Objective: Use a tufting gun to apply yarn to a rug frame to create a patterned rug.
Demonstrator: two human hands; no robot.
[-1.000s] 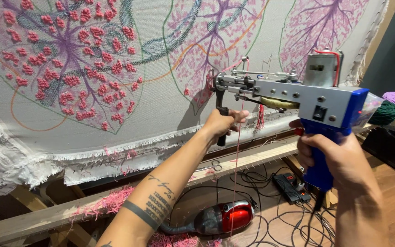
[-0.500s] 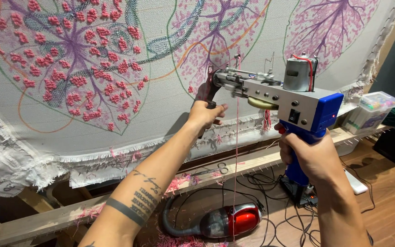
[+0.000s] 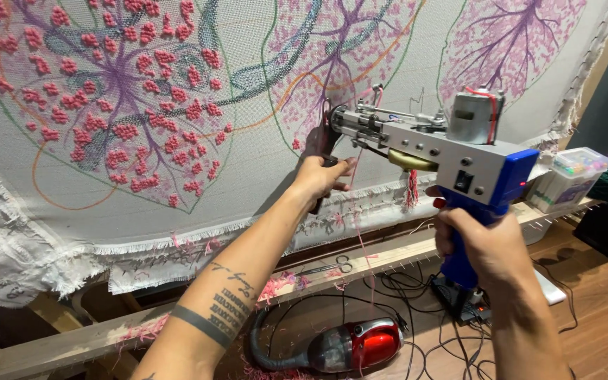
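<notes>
Both bare arms reach up from the bottom edge of the frame. The left forearm, tattooed with dark bands and lettering, runs diagonally from lower left toward centre, its left hand (image 3: 321, 177) curled in a closed grip with the knuckles facing the camera. At lower right, the right hand (image 3: 478, 243) is fisted tight in a vertical grip, red-painted thumbnail showing, wrist straight above the forearm.

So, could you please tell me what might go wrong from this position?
The left hand grips the front handle right beside the tip of the tufting gun, so fingers could get nicked. The pink yarn hanging past that hand might snag. Loose cables on the floor could trip someone.
</notes>
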